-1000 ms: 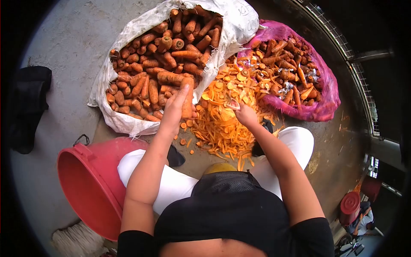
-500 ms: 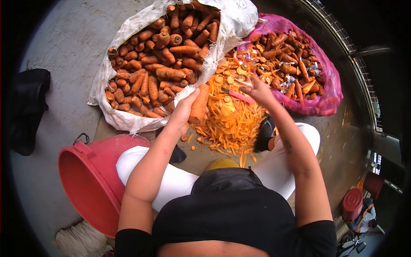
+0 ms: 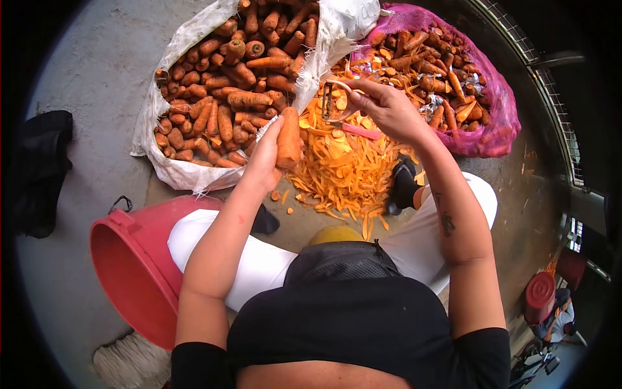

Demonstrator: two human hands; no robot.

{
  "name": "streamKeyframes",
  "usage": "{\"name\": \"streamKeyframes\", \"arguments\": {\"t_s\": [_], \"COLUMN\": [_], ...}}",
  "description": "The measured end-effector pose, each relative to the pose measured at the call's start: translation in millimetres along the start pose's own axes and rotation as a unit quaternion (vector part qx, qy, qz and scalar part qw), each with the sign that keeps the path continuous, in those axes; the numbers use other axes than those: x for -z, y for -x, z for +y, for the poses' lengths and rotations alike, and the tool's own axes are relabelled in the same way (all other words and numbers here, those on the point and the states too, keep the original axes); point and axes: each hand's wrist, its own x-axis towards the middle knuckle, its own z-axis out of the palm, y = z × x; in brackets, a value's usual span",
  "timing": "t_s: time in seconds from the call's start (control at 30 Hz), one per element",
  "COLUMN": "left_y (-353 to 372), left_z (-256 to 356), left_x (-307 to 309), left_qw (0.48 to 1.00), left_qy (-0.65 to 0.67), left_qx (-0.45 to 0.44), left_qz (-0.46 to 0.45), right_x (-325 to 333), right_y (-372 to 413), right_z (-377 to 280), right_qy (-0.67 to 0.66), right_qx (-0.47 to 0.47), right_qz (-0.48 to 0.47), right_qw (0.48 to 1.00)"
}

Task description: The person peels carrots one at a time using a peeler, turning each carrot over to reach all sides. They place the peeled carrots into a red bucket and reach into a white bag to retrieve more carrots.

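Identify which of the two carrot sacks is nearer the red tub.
The white sack, on the left: its lower edge comes close to the red tub. The pink sack lies right, across the peelings.

From my feed, the bucket [image 3: 133, 279] reads as smooth, faintly glossy red plastic. Beyond it I see a sack [image 3: 188, 48] of rough, frayed white woven plastic; right of that sack, a net bag [image 3: 502, 123] in pink plastic mesh.
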Motion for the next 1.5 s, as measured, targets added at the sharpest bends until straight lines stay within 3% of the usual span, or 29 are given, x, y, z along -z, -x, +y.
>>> {"name": "streamKeyframes", "arguments": {"t_s": [0.03,0.17,0.27,0.3,0.4,0.43,0.53,0.67,0.7,0.8,0.97,1.27,1.37,1.5], "left_y": [1,14,22,24,29,31,45,34,36,43,35,46,49,60], "left_z": [0,7,10,7,-5,-7,-8,-26,-25,-23,-28,-26,-27,-26], "left_x": [-1,-13,-9,-9,-15,-13,-36,-13,-12,-23,-18,-27,-20,-27], "left_qw": [1.0,0.999,0.992,0.991,0.989,0.988,0.991,0.991,0.991,0.99,0.989,0.991,0.99,0.992], "left_qy": [-0.001,0.032,0.039,0.033,0.08,0.067,0.11,0.066,0.033,0.059,0.07,0.087,0.047,0.024], "left_qx": [-0.002,0.005,0.066,0.058,0.087,0.086,0.076,0.117,0.12,0.125,0.109,0.071,0.069,0.064], "left_qz": [0.008,0.005,-0.097,-0.119,-0.084,-0.111,0.011,-0.029,-0.057,-0.016,-0.066,-0.079,-0.118,-0.102], "right_x": [1,0,-3,-8,-16,-20,-28,-36,-37,-41,-44,-47,-47,-47], "right_y": [0,4,9,12,19,18,26,27,28,29,27,22,22,21], "right_z": [-6,-21,-31,-31,-38,-34,-42,-39,-42,-44,-44,-39,-39,-40], "right_qy": [0.03,0.102,0.1,0.136,0.178,0.188,0.166,0.182,0.19,0.191,0.206,0.148,0.137,0.119], "right_qx": [-0.017,0.064,0.128,0.174,0.196,0.217,0.244,0.292,0.299,0.315,0.321,0.323,0.329,0.33], "right_qz": [-0.007,0.013,0.05,0.1,0.123,0.147,0.16,0.148,0.153,0.153,0.144,0.127,0.121,0.108], "right_qw": [0.999,0.993,0.985,0.97,0.956,0.947,0.942,0.927,0.923,0.917,0.913,0.926,0.926,0.93]}}
